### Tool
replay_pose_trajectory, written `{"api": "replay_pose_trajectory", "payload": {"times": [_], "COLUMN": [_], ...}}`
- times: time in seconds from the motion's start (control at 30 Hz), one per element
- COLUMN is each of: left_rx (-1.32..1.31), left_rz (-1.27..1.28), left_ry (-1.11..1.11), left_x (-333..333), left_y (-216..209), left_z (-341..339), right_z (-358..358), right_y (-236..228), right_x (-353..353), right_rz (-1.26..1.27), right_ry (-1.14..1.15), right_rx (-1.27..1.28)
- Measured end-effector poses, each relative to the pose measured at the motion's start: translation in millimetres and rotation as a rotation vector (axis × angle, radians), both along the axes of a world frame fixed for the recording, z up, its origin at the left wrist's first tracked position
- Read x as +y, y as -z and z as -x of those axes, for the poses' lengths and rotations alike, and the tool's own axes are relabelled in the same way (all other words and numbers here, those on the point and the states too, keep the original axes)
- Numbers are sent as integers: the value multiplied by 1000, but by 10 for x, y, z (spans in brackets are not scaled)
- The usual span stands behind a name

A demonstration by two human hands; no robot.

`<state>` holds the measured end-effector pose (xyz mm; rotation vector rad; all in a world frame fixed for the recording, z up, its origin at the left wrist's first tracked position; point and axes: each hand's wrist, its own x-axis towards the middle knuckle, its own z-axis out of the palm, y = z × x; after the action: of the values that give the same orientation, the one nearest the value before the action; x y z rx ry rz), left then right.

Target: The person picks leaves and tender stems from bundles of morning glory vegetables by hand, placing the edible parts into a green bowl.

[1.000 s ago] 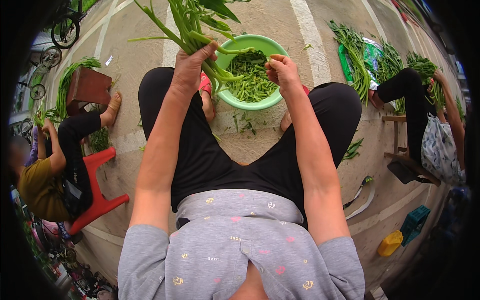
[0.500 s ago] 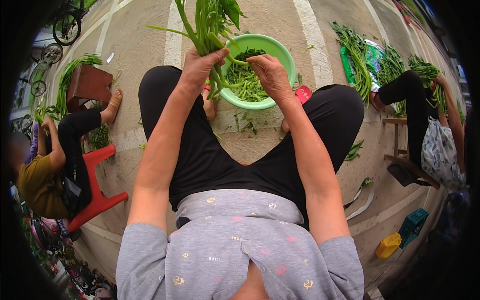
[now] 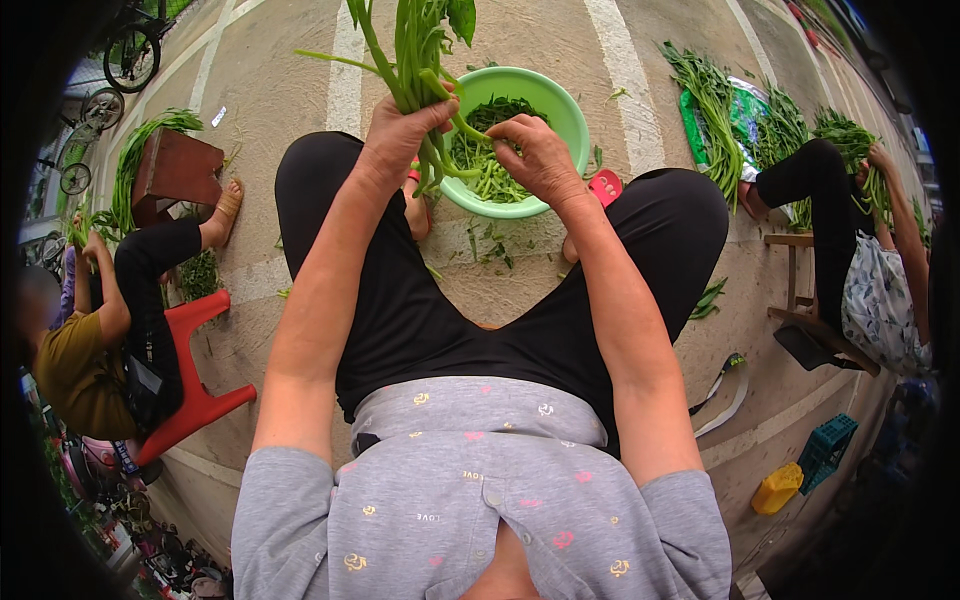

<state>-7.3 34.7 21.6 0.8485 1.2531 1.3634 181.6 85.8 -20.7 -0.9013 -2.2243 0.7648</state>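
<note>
My left hand (image 3: 405, 135) is closed round a bunch of long-stemmed leafy greens (image 3: 408, 62) that look like water spinach. Their leaves point away from me, and some stems hang below the fist. My right hand (image 3: 538, 158) pinches the tip of one thick stem (image 3: 466, 128) sticking out of that bunch to the right. Beneath both hands, on the ground between my feet, stands a light green basin (image 3: 560, 95). Short broken stem pieces (image 3: 497, 180) and darker leaves (image 3: 500, 112) lie in it.
At left a person sits on a red plastic stool (image 3: 195, 400) beside a brown box (image 3: 178, 172) draped with greens. Another person at right handles greens on a wooden bench (image 3: 790, 240). More greens (image 3: 715, 120) lie near them. A yellow container (image 3: 777, 489) and teal crate (image 3: 828, 450) stand lower right.
My right hand has moved slightly left and down along the protruding stem, closer to my left hand, and its fingers have curled in more. My left hand keeps its hold on the bunch.
</note>
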Motion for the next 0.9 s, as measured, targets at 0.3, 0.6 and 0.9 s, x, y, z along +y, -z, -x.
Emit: {"api": "replay_pose_trajectory", "payload": {"times": [0.3,0.6,0.9], "left_rx": [-39,77,139], "left_rz": [-74,-38,-64], "left_ry": [-3,-58,-14], "left_x": [-3,4,10], "left_y": [-116,-52,-82], "left_z": [-68,-46,-137], "right_z": [-12,-27,-45], "right_y": [-69,67,143], "right_x": [0,102,209], "right_rz": [65,193,859], "right_ry": [13,194,236], "right_rx": [-50,-54,359]}}
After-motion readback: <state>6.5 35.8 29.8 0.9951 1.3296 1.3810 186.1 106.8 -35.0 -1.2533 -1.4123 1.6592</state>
